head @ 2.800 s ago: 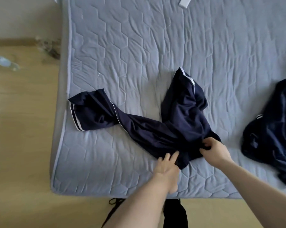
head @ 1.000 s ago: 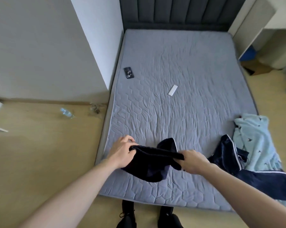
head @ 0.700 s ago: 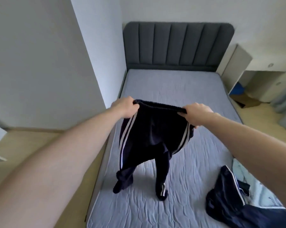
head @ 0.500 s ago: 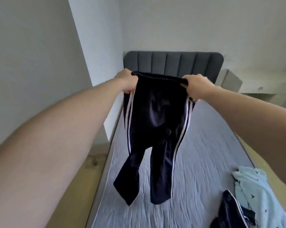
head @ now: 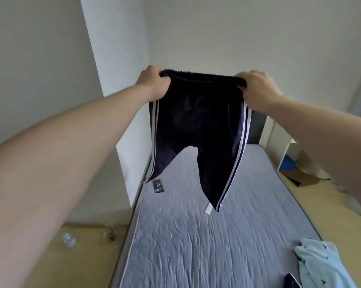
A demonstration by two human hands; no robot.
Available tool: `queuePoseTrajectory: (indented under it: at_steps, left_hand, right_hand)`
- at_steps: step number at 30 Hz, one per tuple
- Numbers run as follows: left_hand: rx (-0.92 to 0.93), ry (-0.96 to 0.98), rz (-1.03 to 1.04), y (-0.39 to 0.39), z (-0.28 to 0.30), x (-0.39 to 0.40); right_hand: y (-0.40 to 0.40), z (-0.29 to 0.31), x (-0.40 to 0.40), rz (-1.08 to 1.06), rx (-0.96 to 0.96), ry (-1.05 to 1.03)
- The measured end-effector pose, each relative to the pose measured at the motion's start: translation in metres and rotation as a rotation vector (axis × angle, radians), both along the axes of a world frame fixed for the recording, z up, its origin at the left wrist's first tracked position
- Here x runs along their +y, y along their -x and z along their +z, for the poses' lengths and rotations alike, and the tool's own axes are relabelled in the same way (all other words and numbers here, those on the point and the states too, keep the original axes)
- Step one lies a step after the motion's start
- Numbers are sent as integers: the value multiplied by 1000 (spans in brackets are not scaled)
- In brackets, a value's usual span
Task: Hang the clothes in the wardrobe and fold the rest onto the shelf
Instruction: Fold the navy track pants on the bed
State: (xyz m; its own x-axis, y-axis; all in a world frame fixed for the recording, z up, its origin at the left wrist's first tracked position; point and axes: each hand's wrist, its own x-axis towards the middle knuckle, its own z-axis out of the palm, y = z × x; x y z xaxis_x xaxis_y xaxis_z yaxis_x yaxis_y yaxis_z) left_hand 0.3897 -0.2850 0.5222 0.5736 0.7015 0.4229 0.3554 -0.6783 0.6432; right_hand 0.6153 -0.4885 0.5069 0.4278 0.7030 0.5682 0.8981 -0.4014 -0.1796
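A pair of dark trousers with white side stripes is held up in the air above the bed, its waistband stretched between the left hand and the right hand, each with fingers curled round one end of the band. The two legs are left hanging free above the mattress. On the bed, a phone is seen near the left edge, a small white strip near the middle, and a light blue garment at the near right corner.

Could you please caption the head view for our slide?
Both hands, left and right, hold navy striped track pants by the waistband above the mattress.
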Motion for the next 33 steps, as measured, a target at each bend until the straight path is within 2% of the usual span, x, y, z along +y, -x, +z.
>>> queuePoseTrajectory:
  at_steps: [3, 7, 12, 17, 21, 26, 33]
  left_hand:
    - [47, 42, -27, 12, -52, -2]
    - [141, 95, -115, 41, -157, -15]
    - [397, 215, -151, 87, -331, -43]
    - [642, 395, -168, 151, -526, -83]
    - [785, 534, -251, 209, -651, -132]
    - [917, 635, -247, 274, -765, -192]
    - [1013, 737, -198, 321, -874, -250]
  right_hand:
    - [12, -51, -11, 26, 9, 46]
    - [35, -158, -30, 90, 69, 204]
    - [80, -325, -61, 180, 251, 596]
    - [144, -502, -107, 246, 461, 858]
    - [197, -622, -155, 241, 627, 1015]
    - [252, -741, -204, 251, 749, 1220]
    - [308, -849, -251, 188, 845, 1360]
